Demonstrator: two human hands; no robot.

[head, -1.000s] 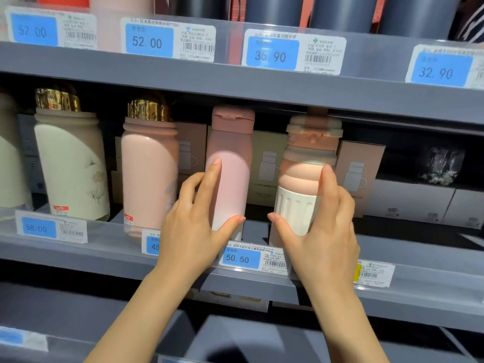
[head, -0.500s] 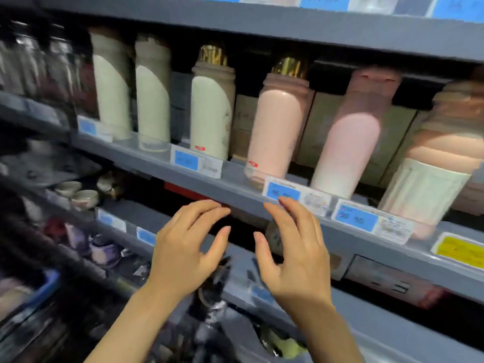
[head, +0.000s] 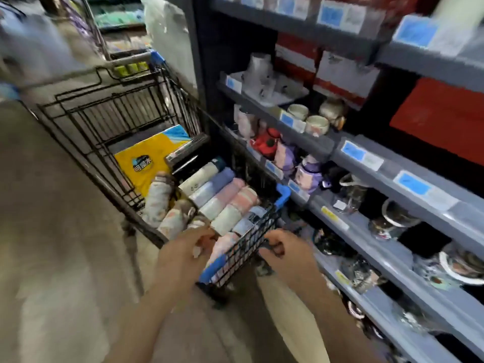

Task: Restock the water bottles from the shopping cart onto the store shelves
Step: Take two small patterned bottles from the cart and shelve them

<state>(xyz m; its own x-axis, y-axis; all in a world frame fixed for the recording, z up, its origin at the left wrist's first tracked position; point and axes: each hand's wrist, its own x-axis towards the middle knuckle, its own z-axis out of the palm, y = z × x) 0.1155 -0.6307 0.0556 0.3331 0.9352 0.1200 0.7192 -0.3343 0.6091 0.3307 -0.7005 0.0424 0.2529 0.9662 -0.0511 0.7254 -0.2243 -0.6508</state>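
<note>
Both hands left the shelf; left hand (head: 187, 254) reaches cart bottles (head: 222, 203), right hand (head: 284, 254) beside; grips unclear in blur.

Before you: shopping cart (head: 110, 119) of thin black wire, apparently metal, with glossy blue plastic corner guards (head: 283, 193). Water bottles (head: 222, 203) show smooth matt pastel shells. Yellow pack (head: 146, 158) looks like glossy printed film. Shelves (head: 408, 205) are matt grey; their price labels (head: 412, 183) paper-like.

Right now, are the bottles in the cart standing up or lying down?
Lying down: the bottles rest on their sides, side by side, inside the cart.
</note>
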